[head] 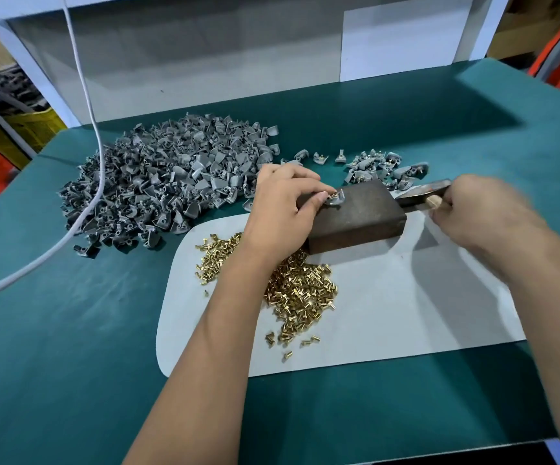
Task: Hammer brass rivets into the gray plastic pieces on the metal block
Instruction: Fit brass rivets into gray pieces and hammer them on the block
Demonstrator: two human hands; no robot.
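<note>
Pinching a gray plastic piece point(335, 200) with a brass rivet on the metal block's point(359, 216) top left corner, left hand point(282, 209) steadies it. Right hand point(480, 209) grips the hammer point(423, 193) handle, blurred. Piece looks light, small, likely skittish; hold its edges, fingers off the rivet.

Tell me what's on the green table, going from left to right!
White cable → big pile of gray plastic pieces → left hand holding a piece → metal block → right hand holding the hammer.
</note>
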